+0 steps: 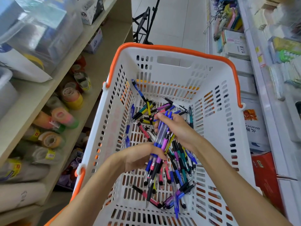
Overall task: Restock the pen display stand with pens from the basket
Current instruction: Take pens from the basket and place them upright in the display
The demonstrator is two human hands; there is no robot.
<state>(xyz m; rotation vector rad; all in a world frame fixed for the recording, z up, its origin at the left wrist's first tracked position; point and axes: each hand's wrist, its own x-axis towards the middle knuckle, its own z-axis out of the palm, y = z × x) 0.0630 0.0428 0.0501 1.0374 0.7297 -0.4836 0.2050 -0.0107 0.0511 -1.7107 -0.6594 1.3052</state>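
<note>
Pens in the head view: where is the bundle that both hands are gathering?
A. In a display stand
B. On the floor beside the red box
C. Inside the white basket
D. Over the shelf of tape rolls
C: the left hand and right hand grip a bundle of pens inside the white basket, above loose pens.

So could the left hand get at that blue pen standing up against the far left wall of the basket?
Probably yes, but not freely. The blue pen leans uncovered against the basket wall, with nothing over it. However, the left hand is helping the right hand hold a bundle of pens, so it would have to let go first.
</note>
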